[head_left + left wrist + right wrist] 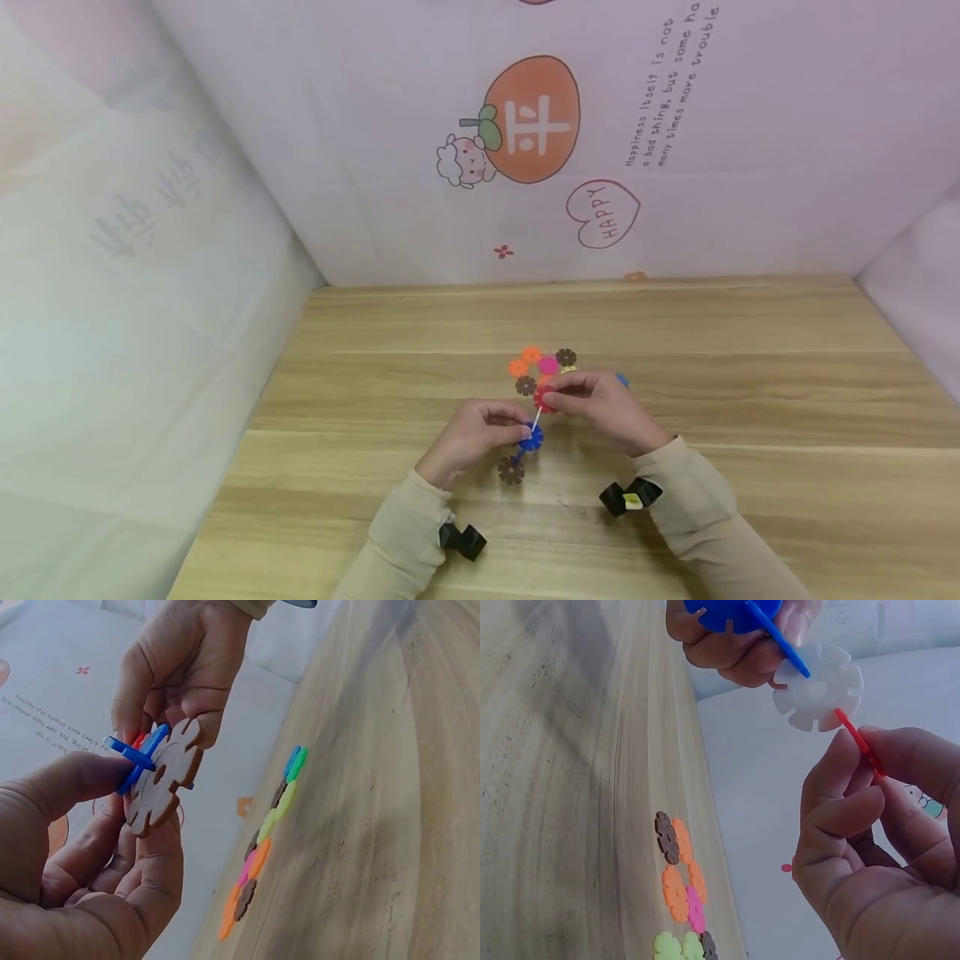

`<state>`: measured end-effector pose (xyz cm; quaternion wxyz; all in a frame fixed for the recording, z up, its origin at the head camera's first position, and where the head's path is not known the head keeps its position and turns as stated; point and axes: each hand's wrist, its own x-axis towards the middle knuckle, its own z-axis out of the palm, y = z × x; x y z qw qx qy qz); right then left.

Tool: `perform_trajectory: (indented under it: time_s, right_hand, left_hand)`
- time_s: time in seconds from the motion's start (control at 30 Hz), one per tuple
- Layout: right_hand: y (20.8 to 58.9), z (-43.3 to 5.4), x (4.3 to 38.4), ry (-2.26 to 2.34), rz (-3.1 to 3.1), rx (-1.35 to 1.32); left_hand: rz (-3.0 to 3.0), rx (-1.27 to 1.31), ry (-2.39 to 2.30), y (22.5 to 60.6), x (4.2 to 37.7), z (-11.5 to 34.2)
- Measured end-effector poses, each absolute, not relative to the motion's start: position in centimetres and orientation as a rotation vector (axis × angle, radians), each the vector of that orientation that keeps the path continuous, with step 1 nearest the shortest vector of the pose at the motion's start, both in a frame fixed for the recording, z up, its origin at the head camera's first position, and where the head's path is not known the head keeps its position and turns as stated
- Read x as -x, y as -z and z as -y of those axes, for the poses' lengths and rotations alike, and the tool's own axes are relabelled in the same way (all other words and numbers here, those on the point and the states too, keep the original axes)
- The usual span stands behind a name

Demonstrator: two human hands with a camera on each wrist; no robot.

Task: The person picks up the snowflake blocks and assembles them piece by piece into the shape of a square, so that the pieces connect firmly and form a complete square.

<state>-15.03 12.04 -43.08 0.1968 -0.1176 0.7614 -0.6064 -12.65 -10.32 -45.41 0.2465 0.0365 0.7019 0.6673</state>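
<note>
Slotted plastic discs are joined in a chain between both hands, above the table. The left hand point(476, 433) pinches a blue disc point(533, 437) between thumb and fingers. Towards the person, a second blue piece, seen edge-on, links it to a brown disc point(512, 471) at the near end. On the other side a white disc point(825, 690) joins the blue part to a red disc point(543, 400). The right hand point(600, 404) pinches that red disc with thumb and index finger, its edge set in the white disc's rim. The other right fingers are curled below.
Loose discs lie flat on the wooden table point(360, 375) beyond the hands: orange point(532, 355), pink point(549, 365), brown point(566, 357), yellow-green point(285, 801) and green point(300, 761). A blue disc point(622, 381) shows partly behind the right hand. Printed cloth point(390, 167) hangs behind the table.
</note>
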Motion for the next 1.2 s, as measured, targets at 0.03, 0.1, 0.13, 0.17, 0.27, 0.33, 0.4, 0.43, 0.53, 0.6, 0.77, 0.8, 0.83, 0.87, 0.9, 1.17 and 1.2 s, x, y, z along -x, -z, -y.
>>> perform_trajectory:
  time_s: [0.03, 0.1, 0.13, 0.17, 0.27, 0.33, 0.4, 0.43, 0.53, 0.6, 0.77, 0.8, 0.83, 0.87, 0.9, 1.17, 1.2]
  right_hand:
    - [43.0, -12.0, 15.0, 1.691, -2.133, 0.332]
    - [42.9, -12.0, 15.0, 1.677, -2.132, 0.347]
    - [42.9, -12.0, 15.0, 1.672, -2.127, 0.359]
    - [42.9, -12.0, 15.0, 1.668, -2.122, 0.374]
    - [42.9, -12.0, 14.9, 1.664, -2.11, 0.394]
    - [42.9, -12.1, 14.9, 1.665, -2.115, 0.402]
    - [42.9, -12.1, 14.9, 1.663, -2.131, 0.394]
    - [42.9, -12.1, 14.9, 1.663, -2.136, 0.391]
    - [43.0, -12.1, 14.9, 1.687, -2.121, 0.354]
    - [43.1, -12.1, 14.9, 1.71, -2.106, 0.331]
    - [43.5, -12.0, 14.9, 1.735, -2.11, 0.332]
    - [43.5, -12.0, 14.9, 1.73, -2.119, 0.332]
    - [43.6, -12.0, 14.9, 1.723, -2.127, 0.346]
    - [43.7, -12.0, 14.9, 1.712, -2.139, 0.356]
    - [43.8, -12.0, 14.9, 1.7, -2.151, 0.372]
    - [43.8, -11.7, 14.8, 1.619, -2.199, 0.494]
    - [43.8, -11.7, 14.8, 1.613, -2.202, 0.504]
  left_hand:
    - [-1.914, -0.1, -1.823, 45.4, 12.6, 10.3]
    - [-1.918, -0.101, -1.821, 45.4, 12.6, 10.3]
    - [-1.924, -0.104, -1.819, 45.5, 12.6, 10.3]
    - [-1.932, -0.108, -1.816, 45.5, 12.6, 10.4]
    - [-1.954, -0.119, -1.803, 45.6, 12.6, 10.4]
    - [-1.952, -0.122, -1.798, 45.6, 12.6, 10.4]
    - [-1.935, -0.122, -1.797, 45.6, 12.7, 10.3]
    - [-1.924, -0.125, -1.802, 45.7, 12.7, 10.2]
    - [-1.908, -0.136, -1.802, 45.7, 12.8, 10.0]
    - [-1.922, -0.156, -1.783, 45.8, 12.8, 10.0]
    - [-1.959, -0.201, -1.706, 45.8, 12.8, 10.0]
    - [-1.963, -0.2, -1.694, 45.8, 12.7, 10.0]
    - [-1.968, -0.196, -1.683, 45.8, 12.7, 10.0]
    - [-1.978, -0.192, -1.672, 45.8, 12.7, 10.0]
    - [-1.989, -0.187, -1.663, 45.8, 12.7, 10.1]
    - [-2.093, -0.147, -1.664, 45.7, 12.9, 10.3]
    - [-2.097, -0.148, -1.675, 45.7, 12.9, 10.3]
